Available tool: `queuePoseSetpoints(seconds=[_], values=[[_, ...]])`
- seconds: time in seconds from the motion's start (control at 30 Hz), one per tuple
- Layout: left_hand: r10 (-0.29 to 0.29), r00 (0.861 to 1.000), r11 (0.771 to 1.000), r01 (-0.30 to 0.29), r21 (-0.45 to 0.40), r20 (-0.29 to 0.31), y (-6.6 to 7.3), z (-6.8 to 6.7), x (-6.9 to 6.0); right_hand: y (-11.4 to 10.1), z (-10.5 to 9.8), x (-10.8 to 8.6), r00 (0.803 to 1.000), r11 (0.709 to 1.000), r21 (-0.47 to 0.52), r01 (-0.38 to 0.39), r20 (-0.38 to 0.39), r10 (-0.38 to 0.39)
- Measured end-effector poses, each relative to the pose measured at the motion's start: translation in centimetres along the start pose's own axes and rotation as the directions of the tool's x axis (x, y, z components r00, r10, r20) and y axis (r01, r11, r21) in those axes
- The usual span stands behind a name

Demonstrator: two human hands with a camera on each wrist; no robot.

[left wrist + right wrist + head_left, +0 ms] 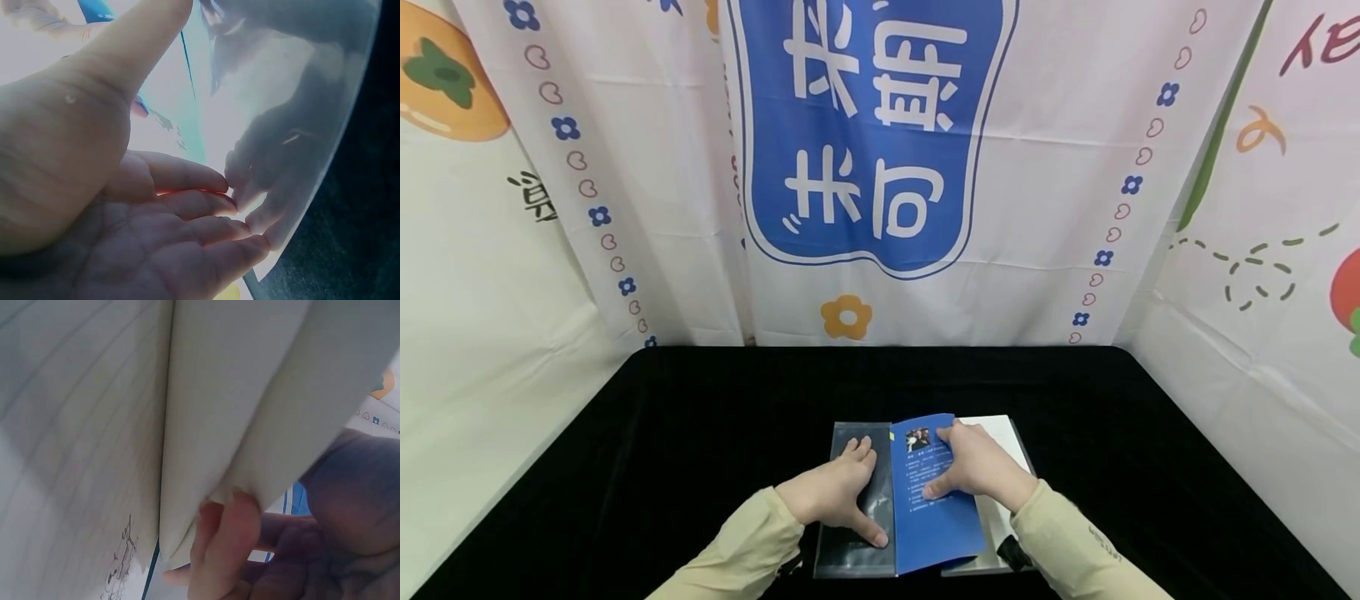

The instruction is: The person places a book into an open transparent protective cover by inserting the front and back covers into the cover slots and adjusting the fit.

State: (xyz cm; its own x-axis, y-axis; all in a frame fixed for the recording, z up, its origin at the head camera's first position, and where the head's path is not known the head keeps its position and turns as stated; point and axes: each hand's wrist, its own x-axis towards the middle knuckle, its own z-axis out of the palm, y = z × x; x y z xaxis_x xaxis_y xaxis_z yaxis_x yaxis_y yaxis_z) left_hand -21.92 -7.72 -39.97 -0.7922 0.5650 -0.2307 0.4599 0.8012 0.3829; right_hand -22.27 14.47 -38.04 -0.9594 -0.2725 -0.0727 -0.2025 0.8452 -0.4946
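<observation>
Holding blue cover [934,527] beside apparent plastic sleeve [878,492]

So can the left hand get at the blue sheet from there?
Probably yes: the left hand rests on the clear cover beside the blue sheet, with nothing seen between them, though the right hand holds the sheet's other side.

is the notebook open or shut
Open: the left hand rests on its spread clear cover, and the right wrist view shows a lined page.
</observation>
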Motion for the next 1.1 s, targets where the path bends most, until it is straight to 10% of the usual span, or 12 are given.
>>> queuePoseSetpoints(seconds=[1.1], values=[[0.038,0.999,0.999,-0.038,0.039,-0.002,0.16,0.34,-0.44,-0.12,0.63,-0.12,1.0,1.0,-0.006,0.017,-0.025,-0.017]])
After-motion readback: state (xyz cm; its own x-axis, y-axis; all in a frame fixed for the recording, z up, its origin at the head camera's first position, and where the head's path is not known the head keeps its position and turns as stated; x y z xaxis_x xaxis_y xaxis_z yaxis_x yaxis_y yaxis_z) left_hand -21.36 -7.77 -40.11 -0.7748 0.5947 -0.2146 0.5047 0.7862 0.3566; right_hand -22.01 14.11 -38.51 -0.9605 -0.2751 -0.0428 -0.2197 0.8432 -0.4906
